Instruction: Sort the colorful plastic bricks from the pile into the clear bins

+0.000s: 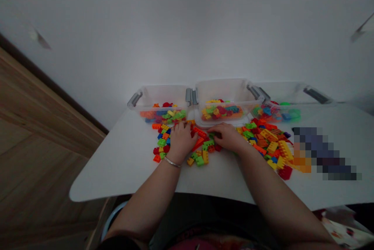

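My left hand [182, 141], with a silver bangle at the wrist, lies palm down over the building blocks on the table. Its fingers are spread, and the thumb points at a red-orange block [198, 144]. To its right, my right hand [227, 137] reaches in with bent fingers; index and thumb are apart near a green block [210, 136]. No held block shows in either hand, though the palms are hidden. In front of the hands lie loose blocks, among them a green block [200, 161] and an upright yellow block [205, 157].
Three clear bins stand along the wall, each with blocks inside: left [163, 96], middle [222, 90], right [288, 92]. A big block pile [271, 147] spreads by my right forearm. A blurred dark object [327, 154] lies on the white table [117, 164] at right.
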The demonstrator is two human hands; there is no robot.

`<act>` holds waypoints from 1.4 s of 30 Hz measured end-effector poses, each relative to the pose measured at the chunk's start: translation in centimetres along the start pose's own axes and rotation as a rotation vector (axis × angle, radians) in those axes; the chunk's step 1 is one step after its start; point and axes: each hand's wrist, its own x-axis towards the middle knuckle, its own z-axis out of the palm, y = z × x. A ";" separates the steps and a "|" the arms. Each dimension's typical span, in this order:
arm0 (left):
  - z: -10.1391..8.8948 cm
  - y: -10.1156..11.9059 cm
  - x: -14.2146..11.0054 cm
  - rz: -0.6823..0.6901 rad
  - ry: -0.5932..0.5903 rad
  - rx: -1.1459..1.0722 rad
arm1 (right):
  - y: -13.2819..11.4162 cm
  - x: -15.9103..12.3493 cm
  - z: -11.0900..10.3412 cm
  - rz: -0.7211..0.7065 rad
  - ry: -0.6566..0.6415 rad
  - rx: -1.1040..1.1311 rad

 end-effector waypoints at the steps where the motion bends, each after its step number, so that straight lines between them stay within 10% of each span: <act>1: 0.0 0.0 0.0 0.000 -0.001 0.001 | 0.0 0.0 0.0 0.000 -0.004 -0.010; 13: 0.1 -0.1 0.1 0.002 0.004 0.001 | -0.4 0.0 -0.2 -0.015 0.081 0.076; 34: -0.2 0.0 0.1 0.005 -0.004 0.022 | -3.0 0.1 -3.1 -0.022 0.980 0.210; 42: -0.1 0.0 0.1 0.002 0.004 0.014 | -0.3 4.5 -8.3 0.021 1.171 0.321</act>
